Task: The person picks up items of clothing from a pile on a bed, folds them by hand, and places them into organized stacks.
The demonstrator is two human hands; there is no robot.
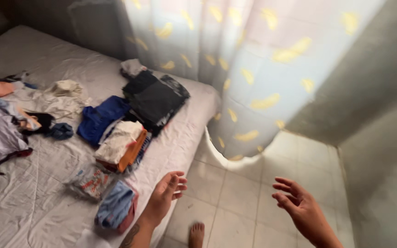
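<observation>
Between folds: left hand (167,189) and right hand (295,204) empty, fingers apart; blue folded garment (116,204) nearest, at nine o'clock of left.

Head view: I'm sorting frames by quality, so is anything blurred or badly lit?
Head view: curtain and right wall are smeared by motion blur; daylight glows through the curtain; the bed is dim but readable; both hands, left and right, are slightly soft.

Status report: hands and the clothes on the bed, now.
Left hand open, empty, at the bed's edge. Right hand open, empty, over floor tiles. Nearest: folded blue garment. Nothing between.
</observation>
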